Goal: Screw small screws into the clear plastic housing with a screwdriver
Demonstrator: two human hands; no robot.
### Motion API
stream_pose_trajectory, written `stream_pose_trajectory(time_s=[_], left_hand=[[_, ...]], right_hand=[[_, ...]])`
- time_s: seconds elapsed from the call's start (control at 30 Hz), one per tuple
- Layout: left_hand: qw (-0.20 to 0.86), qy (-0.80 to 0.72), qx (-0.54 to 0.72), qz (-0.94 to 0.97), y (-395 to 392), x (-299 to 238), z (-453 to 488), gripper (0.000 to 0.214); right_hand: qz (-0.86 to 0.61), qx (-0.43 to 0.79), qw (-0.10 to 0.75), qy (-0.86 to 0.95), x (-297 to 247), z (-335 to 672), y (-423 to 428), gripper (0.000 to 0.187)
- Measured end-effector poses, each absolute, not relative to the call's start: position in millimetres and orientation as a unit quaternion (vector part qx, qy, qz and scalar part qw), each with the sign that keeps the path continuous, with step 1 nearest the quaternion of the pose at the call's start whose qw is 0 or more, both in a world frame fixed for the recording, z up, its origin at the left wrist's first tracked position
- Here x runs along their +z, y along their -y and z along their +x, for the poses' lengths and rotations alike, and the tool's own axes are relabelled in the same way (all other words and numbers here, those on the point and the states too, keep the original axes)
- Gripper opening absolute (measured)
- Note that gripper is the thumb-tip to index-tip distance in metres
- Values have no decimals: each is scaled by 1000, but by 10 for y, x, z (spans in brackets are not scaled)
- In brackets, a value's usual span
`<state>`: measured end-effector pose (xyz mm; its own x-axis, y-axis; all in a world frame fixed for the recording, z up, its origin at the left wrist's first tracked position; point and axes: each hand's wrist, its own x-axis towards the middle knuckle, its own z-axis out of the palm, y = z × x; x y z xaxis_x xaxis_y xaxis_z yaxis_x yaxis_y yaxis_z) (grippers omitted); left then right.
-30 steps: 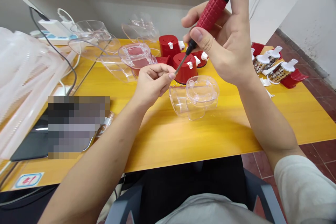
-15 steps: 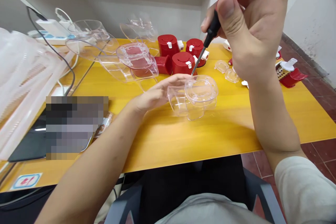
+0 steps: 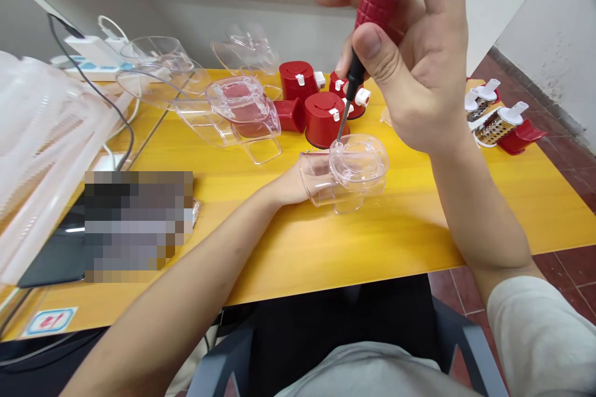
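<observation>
Grips a screwdriver (image 3: 356, 69) in the right hand (image 3: 414, 68), between thumb and fingers, low on the red ribbed handle. Points the tip downward and slightly left, with the long axis steep and leaning right toward the top. Brings the tip to the left rear of the upper rim of a clear plastic part (image 3: 361, 164); cannot tell contact from a slight gap there. Has the left hand (image 3: 305, 180) at the left end of that part; cannot tell inside the tube from behind it, nor spread fingers from clenched ones, through the shiny plastic. On the yellow table (image 3: 405, 236), just in front of a red base (image 3: 326, 118): the same part, with tube running left to right, mouth facing left and round rim facing up. Farther left, larger clear pieces (image 3: 242, 99), hard to separate by outline; well to the right, perforated metal drums (image 3: 496, 127), one partly behind the right wrist. Cut off by the upper edge: the end of the handle and the raised finger. Blurred into blocks at lower left: most of a dark device (image 3: 51, 260).
</observation>
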<state>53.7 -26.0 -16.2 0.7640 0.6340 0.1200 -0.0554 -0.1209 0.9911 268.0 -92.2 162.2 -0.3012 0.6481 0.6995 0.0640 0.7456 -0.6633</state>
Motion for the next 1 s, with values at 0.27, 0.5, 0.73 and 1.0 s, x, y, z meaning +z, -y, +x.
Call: stream_pose_trajectory(time_s=[0.27,0.5,0.73,1.0], left_hand=[[643,-209,283,680,215,-264,562,60],[671,-207,265,660,261,-232,565,67],[673,-194,271,660,261,-209,585,68],[659,-213,261,673,232,-244,598,69]], right_hand=[[-197,233,559,771,1493,2756,617,65],[-146,195,599,763,1363,2789,199,87],[-176,166,577,780,1372,2794,209,91],[-203,206,543,788,1479,2747,661,47]])
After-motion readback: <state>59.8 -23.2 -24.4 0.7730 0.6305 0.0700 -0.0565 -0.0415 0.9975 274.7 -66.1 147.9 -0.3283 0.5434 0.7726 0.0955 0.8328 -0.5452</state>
